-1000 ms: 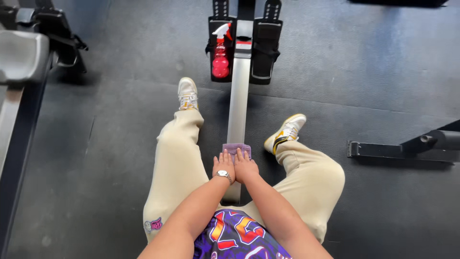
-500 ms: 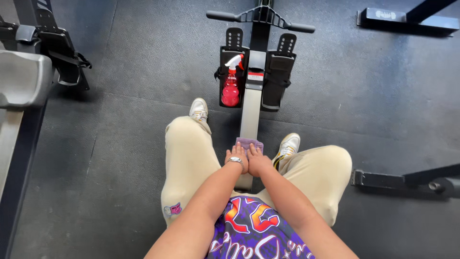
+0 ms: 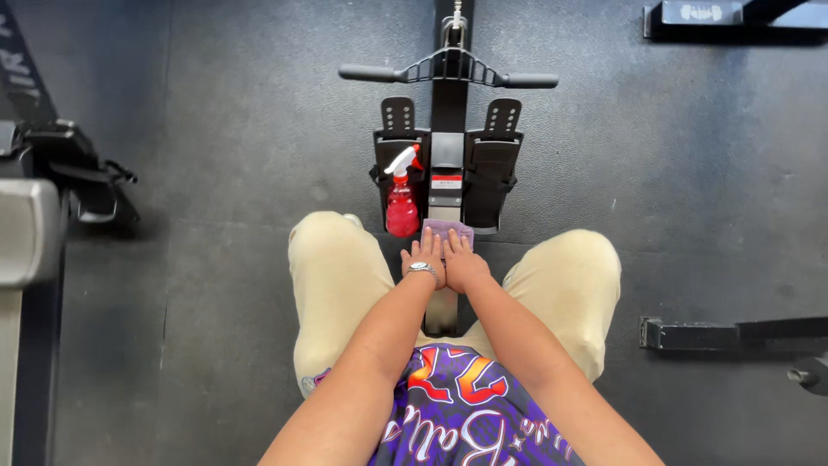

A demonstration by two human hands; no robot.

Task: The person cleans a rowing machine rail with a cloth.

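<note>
- Cloth (image 3: 448, 229): pale purple.
- Spray bottle (image 3: 401, 207): pink-red liquid, white trigger with a red tip.
- Rail (image 3: 442, 306): silver-grey metal.
- Footrests (image 3: 488, 177): black.
- Handle (image 3: 448, 72): black.
- Trousers (image 3: 332, 276): plain beige.
- Shirt (image 3: 457, 414): purple, patterned with orange-red and white lettering.
- Watch (image 3: 423, 268): silver.
- Floor (image 3: 216, 129): dark grey, speckled.

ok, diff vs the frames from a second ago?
Both hands, left hand and right hand, pushed the purple cloth forward along the rowing machine rail, from mid-rail up to the footrests. Nothing gripped or released: palms flat on the cloth throughout. The red spray bottle stayed on the left footrest.
</note>
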